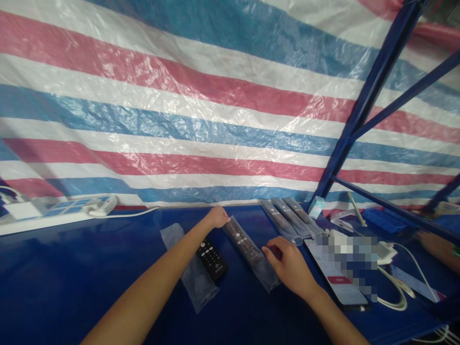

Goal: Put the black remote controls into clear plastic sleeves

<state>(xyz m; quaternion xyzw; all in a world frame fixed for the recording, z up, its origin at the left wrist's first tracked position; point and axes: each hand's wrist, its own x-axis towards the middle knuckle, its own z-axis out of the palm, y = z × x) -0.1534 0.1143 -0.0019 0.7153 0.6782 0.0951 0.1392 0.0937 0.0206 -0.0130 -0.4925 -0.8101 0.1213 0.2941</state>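
My left hand (217, 218) pinches the top end of a clear plastic bag with a black remote control (244, 243) inside, lying slanted on the blue table. Just right of that bag, my right hand (289, 263) hovers with loosely curled fingers, thumb and forefinger apart and nothing visible between them. Beneath my left forearm lies a bare black remote control (212, 259), its upper end partly hidden. Another clear plastic bag (201, 282) lies beside it, partly covered by the same forearm.
Several bagged remotes (282, 218) lie side by side at the back. To the right are a lit phone or tablet (338, 278), white cables (397, 302) and a small box (316, 207). A power strip (79, 207) sits back left. Blue frame bars (359, 115) rise at right; another person's arm (440, 249) shows.
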